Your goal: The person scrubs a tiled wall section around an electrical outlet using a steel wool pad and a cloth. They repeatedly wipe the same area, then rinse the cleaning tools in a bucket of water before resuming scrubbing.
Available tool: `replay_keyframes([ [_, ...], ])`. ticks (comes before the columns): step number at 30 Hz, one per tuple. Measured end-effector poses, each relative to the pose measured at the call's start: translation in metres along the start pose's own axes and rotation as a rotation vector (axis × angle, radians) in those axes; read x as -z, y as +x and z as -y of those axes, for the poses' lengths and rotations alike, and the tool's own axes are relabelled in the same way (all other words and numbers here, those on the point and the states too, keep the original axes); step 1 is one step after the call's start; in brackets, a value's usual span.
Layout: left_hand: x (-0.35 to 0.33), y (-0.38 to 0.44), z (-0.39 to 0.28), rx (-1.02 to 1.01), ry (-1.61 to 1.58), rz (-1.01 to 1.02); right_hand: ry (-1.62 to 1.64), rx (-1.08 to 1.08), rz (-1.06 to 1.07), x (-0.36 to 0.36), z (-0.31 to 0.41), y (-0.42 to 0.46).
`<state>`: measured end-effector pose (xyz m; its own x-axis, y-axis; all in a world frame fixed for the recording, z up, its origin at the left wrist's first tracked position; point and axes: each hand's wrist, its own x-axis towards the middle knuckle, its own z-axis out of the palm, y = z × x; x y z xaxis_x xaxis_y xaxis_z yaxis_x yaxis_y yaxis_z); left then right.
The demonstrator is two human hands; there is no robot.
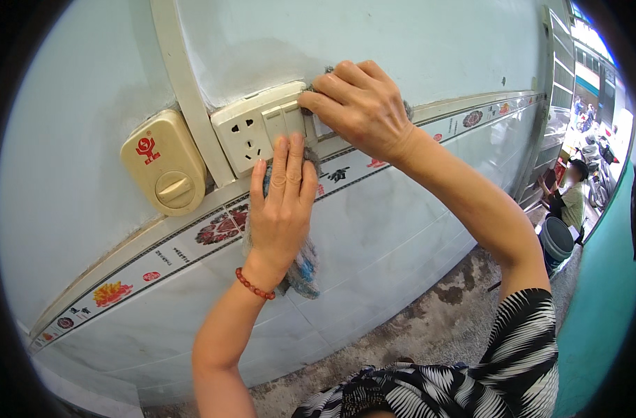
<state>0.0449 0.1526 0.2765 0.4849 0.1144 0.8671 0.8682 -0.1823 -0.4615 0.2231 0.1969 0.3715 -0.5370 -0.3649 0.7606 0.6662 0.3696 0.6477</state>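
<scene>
A cream wall plate [225, 130] carries socket holes and two rocker switches [275, 124]. My left hand [279, 206] lies against it, its extended fingertips on the lower part of the plate and switches. Under that palm is a grey and blue fuzzy cloth [306, 269], pressed to the wall and hanging below the hand. At the plate's upper right edge, my right hand [362, 107] is curled around a grey fibrous wad [408, 109], mostly hidden by the fingers. Part of another white fitting [322, 127] shows behind the right hand.
Left of the plate is a cream plastic electrical box [164, 162] with a round knob. Vertical trunking [185, 89] runs between them. Decorated border tiles [218, 230] cross the wall. At right are a metal gate [553, 104], a bucket [557, 237] and a crouching person [573, 201].
</scene>
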Motion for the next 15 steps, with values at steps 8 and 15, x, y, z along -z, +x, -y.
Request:
replay_keyframes([
  [8, -0.003, -0.003, -0.001, -0.006, 0.050, 0.025, 0.125, -0.109, 0.080, 0.006, 0.012, -0.017],
  [15, -0.002, 0.000, -0.002, -0.015, 0.072, 0.054, 0.224, -0.417, 0.142, 0.001, 0.038, -0.032],
])
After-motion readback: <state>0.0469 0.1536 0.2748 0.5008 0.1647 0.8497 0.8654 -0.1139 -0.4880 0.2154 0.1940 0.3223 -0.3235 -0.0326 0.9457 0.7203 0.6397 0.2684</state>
